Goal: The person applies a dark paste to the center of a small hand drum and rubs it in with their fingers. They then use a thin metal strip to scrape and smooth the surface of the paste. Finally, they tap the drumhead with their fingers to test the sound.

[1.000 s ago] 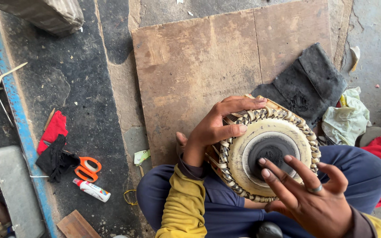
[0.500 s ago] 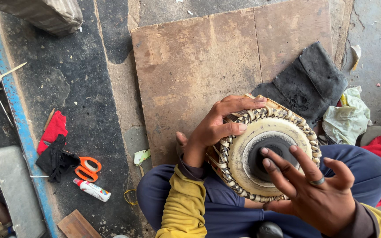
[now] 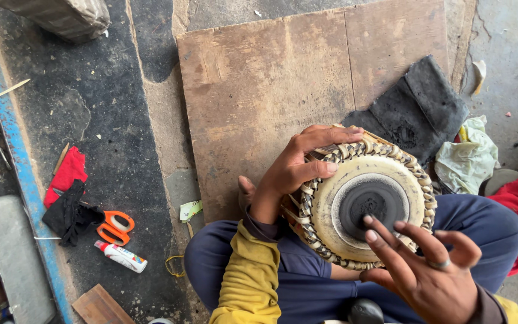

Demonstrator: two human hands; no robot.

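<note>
Yellow sleeve (image 3: pixel 248 282) on left arm, dark cuff beneath. Navy trousers (image 3: pixel 307 270). Silver ring (image 3: pixel 440 263) on right hand (image 3: pixel 430 279). Left hand (image 3: pixel 292 171) bare.

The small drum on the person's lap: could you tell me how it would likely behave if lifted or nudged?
The drum looks rigid, its woven strap rim giving grip, so it probably won't slip. Its round body might roll if set on its side; here the left hand steadies the rim. The skin with the black patch, under the right hand's fingertips, is likely delicate.

rough grey concrete floor (image 3: pixel 499 36), worn wooden board (image 3: pixel 271 90) on it, blue metal rail (image 3: pixel 13 156) at left, daylight.
</note>
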